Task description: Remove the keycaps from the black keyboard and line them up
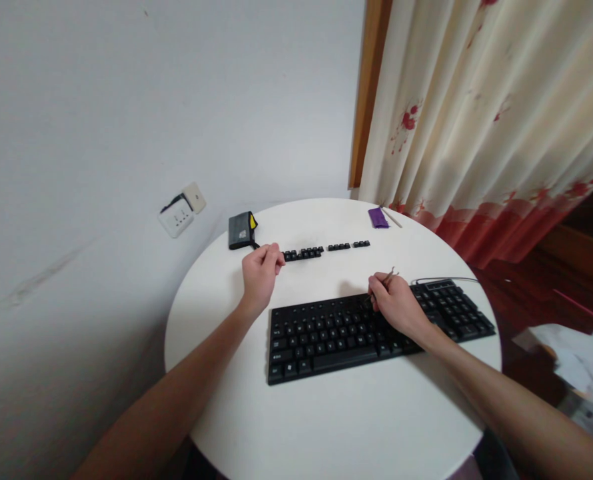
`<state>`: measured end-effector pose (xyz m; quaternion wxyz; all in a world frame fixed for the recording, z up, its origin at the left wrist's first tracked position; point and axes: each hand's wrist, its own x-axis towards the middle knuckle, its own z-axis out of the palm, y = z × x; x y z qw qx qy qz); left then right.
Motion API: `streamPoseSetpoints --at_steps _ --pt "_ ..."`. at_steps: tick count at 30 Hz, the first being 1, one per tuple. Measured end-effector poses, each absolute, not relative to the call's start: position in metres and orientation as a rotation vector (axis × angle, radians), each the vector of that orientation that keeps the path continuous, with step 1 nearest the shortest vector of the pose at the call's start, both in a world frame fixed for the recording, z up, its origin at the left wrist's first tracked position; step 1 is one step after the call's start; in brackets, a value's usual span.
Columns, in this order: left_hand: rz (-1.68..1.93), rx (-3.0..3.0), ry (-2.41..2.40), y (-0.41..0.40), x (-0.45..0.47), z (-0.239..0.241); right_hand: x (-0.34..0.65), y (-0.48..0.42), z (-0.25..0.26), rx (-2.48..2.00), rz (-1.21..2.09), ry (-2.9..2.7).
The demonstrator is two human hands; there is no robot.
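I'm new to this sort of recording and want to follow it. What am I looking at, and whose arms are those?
There is no machine: those are a person's own bare arms, seen from a head-worn camera looking forward and down. On the round white table lies a long black keyboard, with small black keycaps lined up beyond it. Also there are a dark grey rectangular case, a flat purple cloth-like piece and a slim white stick. The right hand holds a thin, metallic-looking tool at the keyboard. The left hand is closed near the keycaps; I cannot tell what its grip holds, if anything.
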<state>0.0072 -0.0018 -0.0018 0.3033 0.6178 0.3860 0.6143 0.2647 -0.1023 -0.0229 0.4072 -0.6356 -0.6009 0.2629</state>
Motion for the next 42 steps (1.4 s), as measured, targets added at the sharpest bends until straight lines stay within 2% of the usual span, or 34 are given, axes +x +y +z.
streamPoseSetpoints --at_steps 21,28,34,42 --pt "1.618 1.655 1.037 0.0 0.006 -0.006 0.271 -0.098 -0.023 -1.539 0.725 -1.424" --pt "1.602 1.645 1.032 -0.002 0.007 -0.004 0.27 -0.101 -0.022 -1.396 0.785 -1.334" --pt "1.216 1.772 0.835 -0.012 0.015 -0.001 0.26 -0.112 -0.017 -1.132 0.828 -1.328" --pt "0.613 1.765 0.593 -0.038 0.034 0.0 0.247 -0.125 -0.012 -1.038 0.775 -1.503"
